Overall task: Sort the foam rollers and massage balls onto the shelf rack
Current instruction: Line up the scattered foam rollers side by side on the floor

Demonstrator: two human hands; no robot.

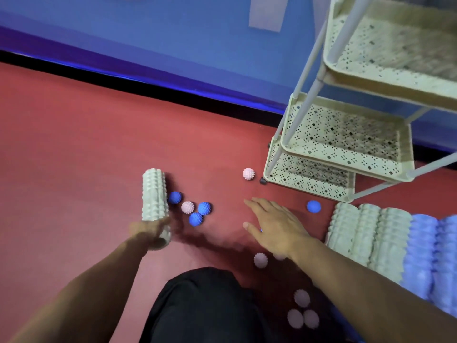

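Note:
My left hand [150, 230] grips the near end of a pale green ridged foam roller [154, 196] lying on the red floor. My right hand [274, 224] hovers over the floor with fingers spread; a bit of blue shows under its palm. Spiky blue balls [200, 212] and a pink ball [187, 207] cluster beside the roller. Another pink ball [248, 174] lies near the rack's foot, and a blue ball [313, 206] lies to the right. The cream perforated shelf rack [346, 149] stands at the right, its trays bare.
Three pale green rollers [366, 238] and blue rollers [430, 253] lie side by side at the right. Several pink balls [301, 310] sit near my dark-clothed knee [205, 303]. A blue wall with a black baseboard [148, 82] runs behind.

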